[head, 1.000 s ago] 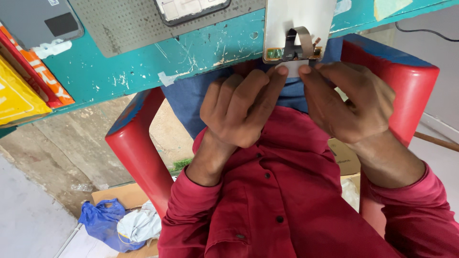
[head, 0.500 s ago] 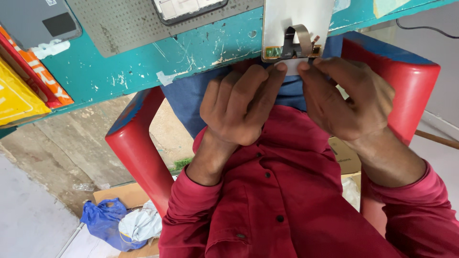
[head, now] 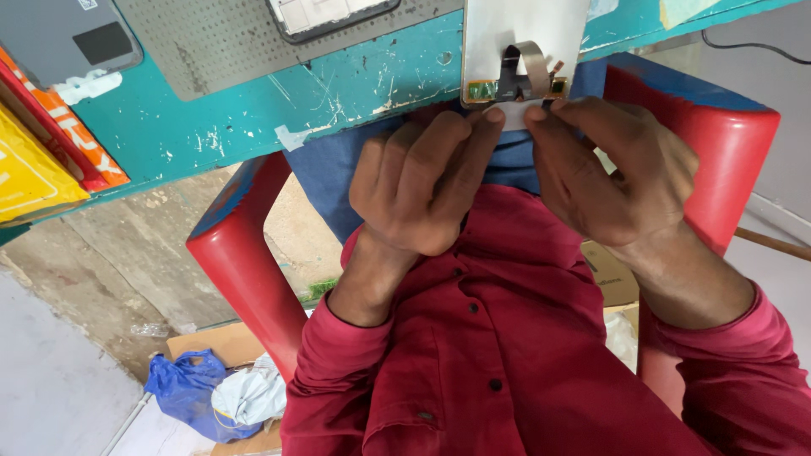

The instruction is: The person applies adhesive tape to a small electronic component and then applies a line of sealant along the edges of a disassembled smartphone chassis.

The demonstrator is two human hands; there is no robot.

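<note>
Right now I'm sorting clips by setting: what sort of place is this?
Probably a small electronics repair bench: both hands hold a display panel with flex cable at a scratched teal table, by a perforated grey mat.

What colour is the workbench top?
Teal, scratched and chipped, on the workbench top; the head view shows it.

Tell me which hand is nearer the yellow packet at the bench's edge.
Left. The left hand is on the yellow packet's side of the pale panel; the right hand is beyond it.
</note>
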